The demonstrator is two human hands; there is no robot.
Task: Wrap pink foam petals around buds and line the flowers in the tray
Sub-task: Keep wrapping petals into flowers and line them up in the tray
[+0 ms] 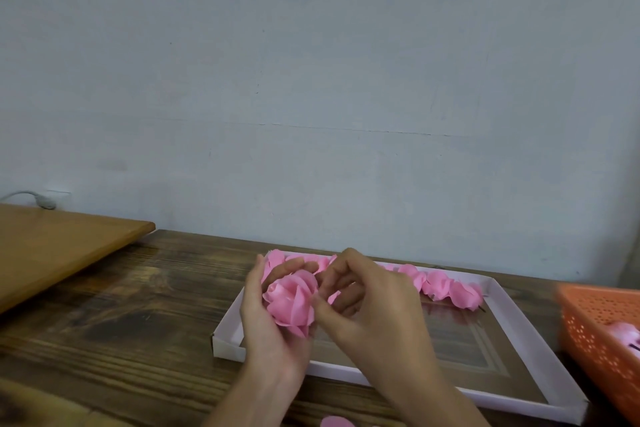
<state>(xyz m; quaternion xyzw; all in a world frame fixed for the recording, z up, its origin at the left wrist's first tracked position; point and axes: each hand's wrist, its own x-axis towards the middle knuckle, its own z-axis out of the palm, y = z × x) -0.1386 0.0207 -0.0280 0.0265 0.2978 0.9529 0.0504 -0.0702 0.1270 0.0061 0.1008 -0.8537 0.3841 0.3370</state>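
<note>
- Your pink foam flower (pixel 291 302) sits in the air above the near-left corner of the tray (pixel 227 349), its spiral centre facing up and to the left.
- Your left hand (pixel 266 329) cups it from below and from the left, fingers curled round its back.
- Your right hand (pixel 367 302) comes in from the right, knuckles up and fingers bent, pinching an outer petal (pixel 333 297) at the flower's right side.
- Both hands touch the flower and hide part of the tray's left half.
- A row of finished flowers (pixel 440 284) lines the tray's far wall.
- On the bench (pixel 138 322), an orange basket (pixel 595 322) stands just right of the tray, and a loose petal (pixel 334 422) lies between your forearms.
</note>
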